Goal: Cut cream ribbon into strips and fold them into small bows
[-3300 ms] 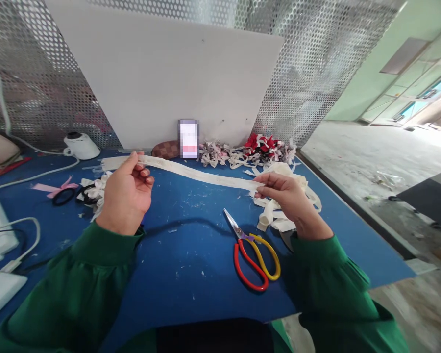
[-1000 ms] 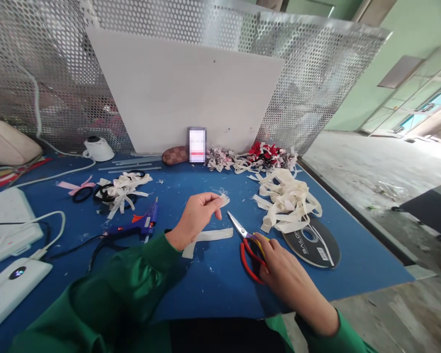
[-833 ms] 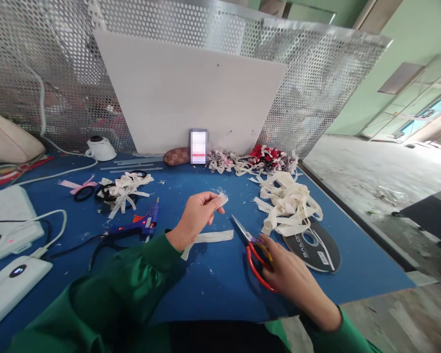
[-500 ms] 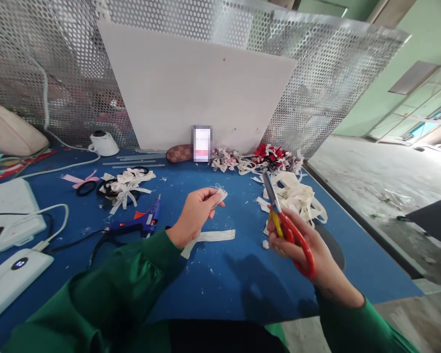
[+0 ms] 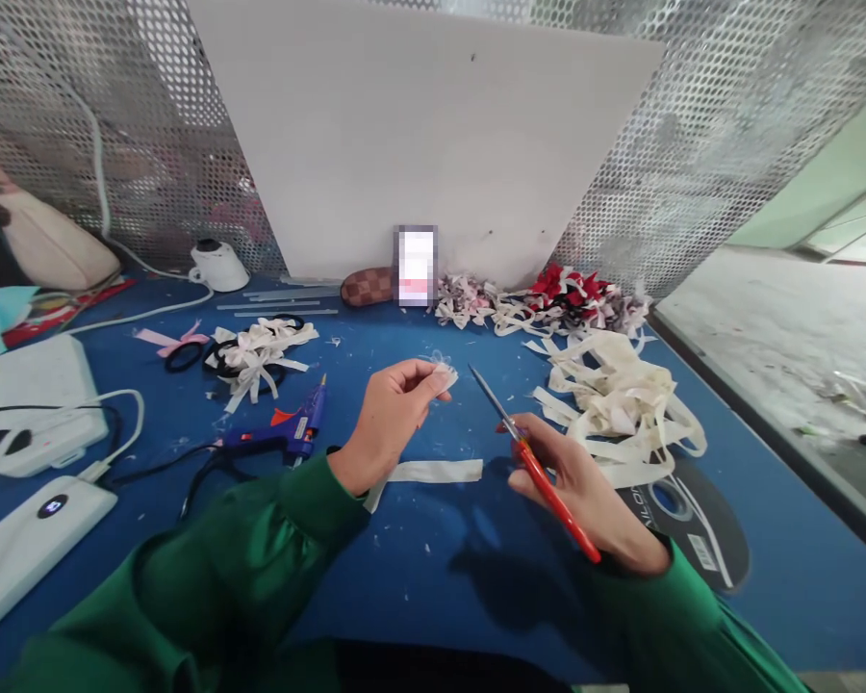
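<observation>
My left hand (image 5: 396, 414) pinches a small white ribbon piece (image 5: 444, 375) with fine clear thread looped over it; the fingers cover most of it. In my right hand (image 5: 573, 481) are scissors (image 5: 541, 472) with red handles, their blades pointing up and left toward the ribbon piece but apart from it. The blades look closed. A flat white ribbon strip (image 5: 437, 471) lies on the blue table below my left hand, another end showing near the wrist. Right of the scissors is a tangled heap of cream ribbon (image 5: 621, 395).
On the left are a blue glue gun (image 5: 281, 433), white bows with black hair ties (image 5: 260, 351), and a white power bank (image 5: 36, 539) with cables. Glue sticks (image 5: 281, 300), a checkered pouch (image 5: 368, 287), a phone (image 5: 416, 265) and red-white ribbon scraps (image 5: 577, 296) line the back. A black spool (image 5: 700, 520) lies right.
My right hand has brought the scissors left and lower, turning them edge-on, with the tips nearer my left hand. The left hand keeps its pinch. The view has shifted slightly.
</observation>
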A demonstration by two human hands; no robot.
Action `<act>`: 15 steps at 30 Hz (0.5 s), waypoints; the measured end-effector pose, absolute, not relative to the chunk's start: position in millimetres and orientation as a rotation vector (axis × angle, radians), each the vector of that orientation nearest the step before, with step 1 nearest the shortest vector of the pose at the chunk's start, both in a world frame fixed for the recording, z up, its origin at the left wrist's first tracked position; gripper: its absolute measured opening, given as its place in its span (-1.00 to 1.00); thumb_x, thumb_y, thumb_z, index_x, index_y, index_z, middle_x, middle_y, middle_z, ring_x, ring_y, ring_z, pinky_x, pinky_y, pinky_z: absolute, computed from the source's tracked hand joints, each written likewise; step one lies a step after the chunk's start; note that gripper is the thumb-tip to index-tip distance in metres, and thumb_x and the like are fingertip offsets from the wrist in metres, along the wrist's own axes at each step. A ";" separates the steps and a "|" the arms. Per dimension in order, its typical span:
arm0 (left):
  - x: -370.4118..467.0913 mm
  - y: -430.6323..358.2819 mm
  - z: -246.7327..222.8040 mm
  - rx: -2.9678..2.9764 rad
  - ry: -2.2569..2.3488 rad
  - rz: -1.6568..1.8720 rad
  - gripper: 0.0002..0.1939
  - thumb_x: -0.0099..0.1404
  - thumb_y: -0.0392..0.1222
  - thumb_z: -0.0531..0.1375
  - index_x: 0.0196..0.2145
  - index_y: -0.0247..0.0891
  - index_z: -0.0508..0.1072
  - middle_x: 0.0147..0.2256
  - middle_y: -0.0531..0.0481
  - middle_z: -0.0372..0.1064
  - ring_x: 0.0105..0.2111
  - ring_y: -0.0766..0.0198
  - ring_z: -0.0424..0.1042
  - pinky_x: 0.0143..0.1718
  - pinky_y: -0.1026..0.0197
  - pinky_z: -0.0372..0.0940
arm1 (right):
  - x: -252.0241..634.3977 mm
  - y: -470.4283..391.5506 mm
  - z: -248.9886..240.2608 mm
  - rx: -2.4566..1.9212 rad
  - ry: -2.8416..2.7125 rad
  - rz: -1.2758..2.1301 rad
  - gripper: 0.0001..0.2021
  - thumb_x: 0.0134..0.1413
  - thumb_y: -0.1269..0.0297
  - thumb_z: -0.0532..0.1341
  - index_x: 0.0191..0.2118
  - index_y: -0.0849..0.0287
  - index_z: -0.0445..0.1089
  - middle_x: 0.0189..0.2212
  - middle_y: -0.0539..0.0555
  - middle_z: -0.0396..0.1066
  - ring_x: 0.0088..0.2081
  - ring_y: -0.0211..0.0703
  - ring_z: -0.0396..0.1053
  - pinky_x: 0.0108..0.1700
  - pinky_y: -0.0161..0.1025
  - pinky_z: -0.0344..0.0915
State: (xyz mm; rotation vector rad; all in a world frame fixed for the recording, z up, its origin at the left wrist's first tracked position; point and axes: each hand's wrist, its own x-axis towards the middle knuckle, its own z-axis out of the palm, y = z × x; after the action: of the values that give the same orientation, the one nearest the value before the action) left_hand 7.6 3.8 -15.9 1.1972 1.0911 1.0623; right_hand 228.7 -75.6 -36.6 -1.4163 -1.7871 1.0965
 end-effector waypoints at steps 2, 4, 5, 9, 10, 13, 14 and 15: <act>9.3 3.4 -17.6 1.208 1.106 1.041 -0.77 0.22 -0.02 0.33 -0.41 -0.25 0.52 -0.48 0.04 0.45 -0.67 0.48 0.06 -0.62 0.27 -0.02 | 231.5 -75.5 -35.7 -1.436 -1.827 1.060 -0.62 0.14 -0.03 0.31 -0.07 0.10 0.30 -0.48 -0.11 0.12 -0.44 -0.24 0.04 -0.41 -0.28 0.07; 11.1 1.8 -19.3 1.229 1.114 1.020 -0.76 0.24 -0.02 0.32 -0.42 -0.25 0.52 -0.48 0.04 0.45 -0.66 0.47 0.04 -0.60 0.26 -0.03 | 231.5 -74.9 -34.6 -1.482 -1.865 0.992 -0.62 0.12 -0.02 0.33 -0.07 0.09 0.32 -0.47 -0.10 0.19 -0.45 -0.24 0.08 -0.42 -0.28 0.08; 11.9 0.8 -20.1 1.241 1.115 1.009 -0.75 0.24 -0.01 0.31 -0.42 -0.25 0.52 -0.48 0.04 0.45 -0.65 0.47 0.04 -0.59 0.26 -0.03 | 230.8 -74.8 -34.1 -1.508 -1.877 0.961 -0.61 0.10 -0.02 0.34 -0.06 0.08 0.33 -0.46 -0.09 0.23 -0.46 -0.24 0.10 -0.43 -0.28 0.09; 14.3 -2.7 -23.4 1.267 1.111 0.992 -0.77 0.25 -0.03 0.31 -0.42 -0.24 0.52 -0.49 0.05 0.43 -0.62 0.44 0.06 -0.57 0.25 -0.02 | 225.9 -75.9 -32.7 -1.605 -1.944 0.829 -0.58 0.06 -0.05 0.36 -0.05 0.06 0.38 -0.40 -0.03 0.36 -0.47 -0.22 0.21 -0.43 -0.28 0.15; 14.6 -3.3 -24.1 1.271 1.109 0.991 -0.78 0.25 -0.04 0.31 -0.42 -0.24 0.52 -0.49 0.06 0.43 -0.62 0.44 0.06 -0.57 0.25 -0.02 | 224.6 -76.3 -32.2 -1.621 -1.957 0.801 -0.58 0.06 -0.06 0.36 -0.06 0.06 0.39 -0.39 -0.02 0.37 -0.47 -0.22 0.22 -0.43 -0.28 0.17; 15.4 -4.4 -25.3 1.270 1.101 0.989 -0.80 0.25 -0.07 0.30 -0.42 -0.24 0.53 -0.48 0.06 0.43 -0.62 0.44 0.05 -0.57 0.26 -0.03 | 221.3 -77.1 -30.8 -1.642 -1.972 0.754 -0.58 0.07 -0.08 0.35 -0.05 0.06 0.40 -0.37 -0.01 0.40 -0.47 -0.22 0.25 -0.43 -0.28 0.19; 15.7 -4.8 -25.3 1.263 1.100 0.988 -0.80 0.25 -0.07 0.30 -0.42 -0.25 0.53 -0.48 0.06 0.43 -0.62 0.45 0.04 -0.57 0.26 -0.03 | 220.5 -77.2 -30.4 -1.642 -1.973 0.744 -0.57 0.07 -0.08 0.34 -0.05 0.06 0.40 -0.38 -0.01 0.40 -0.48 -0.22 0.24 -0.43 -0.28 0.19; 16.2 -5.3 -25.2 1.253 1.100 0.986 -0.80 0.24 -0.07 0.30 -0.41 -0.25 0.53 -0.49 0.06 0.42 -0.62 0.45 0.04 -0.57 0.26 -0.04 | 220.0 -77.3 -30.0 -1.640 -1.974 0.734 -0.57 0.08 -0.09 0.34 -0.04 0.07 0.40 -0.39 -0.01 0.39 -0.48 -0.23 0.24 -0.44 -0.28 0.18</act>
State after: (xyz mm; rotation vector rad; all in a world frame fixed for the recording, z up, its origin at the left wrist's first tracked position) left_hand 16.2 -5.3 -25.2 1.2532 1.0999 0.9862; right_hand 220.0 -77.3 -30.0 -1.6404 -1.9737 0.7342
